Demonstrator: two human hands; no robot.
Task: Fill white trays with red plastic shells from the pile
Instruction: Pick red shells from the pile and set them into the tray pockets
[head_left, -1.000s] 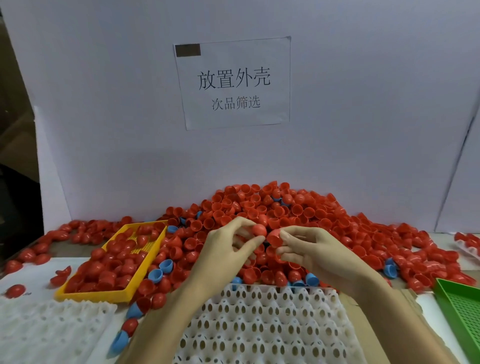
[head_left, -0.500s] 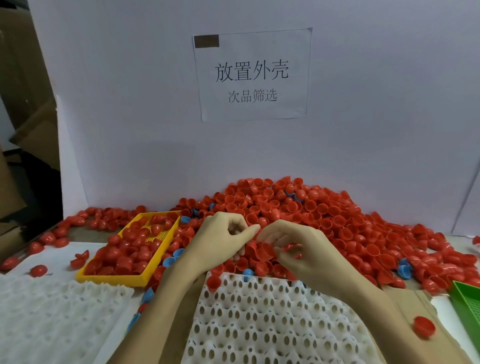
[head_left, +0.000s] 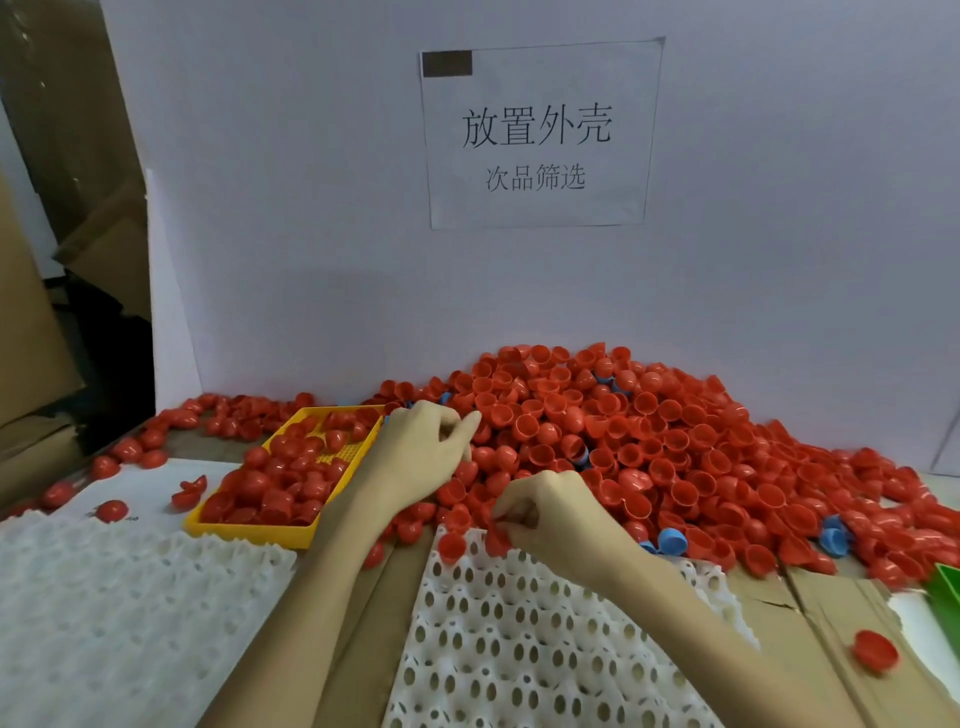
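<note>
My right hand (head_left: 556, 514) sits at the far edge of the center tray (head_left: 519, 649), fingers curled down, pinching a red shell (head_left: 496, 540) right at the tray's top row. One more shell (head_left: 451, 545) already sits in the tray's far left corner cell, just beside the one I'm pinching. Rest of that tray's cells show open holes.

My left hand (head_left: 421, 457) is at the near-left edge of the pile (head_left: 649, 441), fingers bent with the index pointing out toward the shells; looks like fingertips are on a shell, but I cannot tell if anything is actually gripped.

Pile is big, heaped against the white backboard (head_left: 779, 208), spreading right along the table. A few blue shells (head_left: 670, 540) are mixed in near the front.

Yellow bin (head_left: 249, 530) left of my left wrist, holding red shells. Second white tray (head_left: 130, 623) at near left. Loose shells on the white sheet beyond it. One stray shell (head_left: 875, 649) on the cardboard (head_left: 831, 613) at near right. Green bin (head_left: 948, 587) corner at right edge. Paper sign (head_left: 537, 135) with printed characters taped on the backboard. Brown cartons (head_left: 62, 208) at far left.
</note>
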